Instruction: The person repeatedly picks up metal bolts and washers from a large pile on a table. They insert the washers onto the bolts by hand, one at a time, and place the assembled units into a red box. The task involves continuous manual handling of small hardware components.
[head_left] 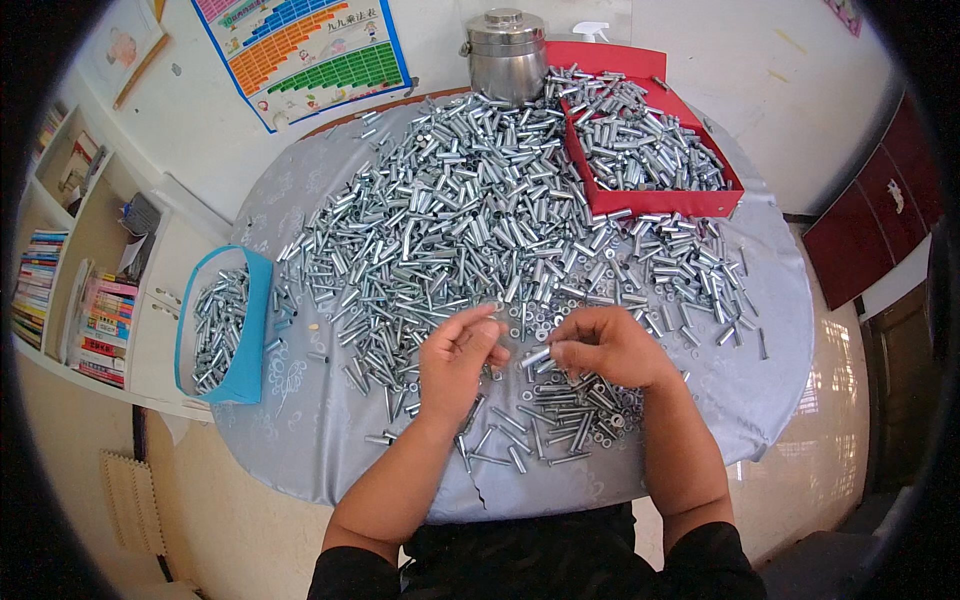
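My right hand [603, 345] is closed in a pinch, and a short shiny metal sleeve [537, 356] sticks out to the left of its fingertips. Facing it, my left hand [462, 358] has loosely curled fingers standing apart, with no piece visible in them. Both hands hover over the near middle of the table. Beneath and in front of them lie loose bolts [568, 415], with small washers [603, 437] scattered to the right. A big heap of metal sleeves and bolts [450, 215] spreads just beyond my hands.
A red box [665, 203] full of metal pieces stands at the back right, beside a steel pot with a lid [505, 60]. At the left edge sits a blue container [250, 340] of similar pieces. The round table wears a grey cloth [300, 445]. Bookshelves [75, 250] stand at the left.
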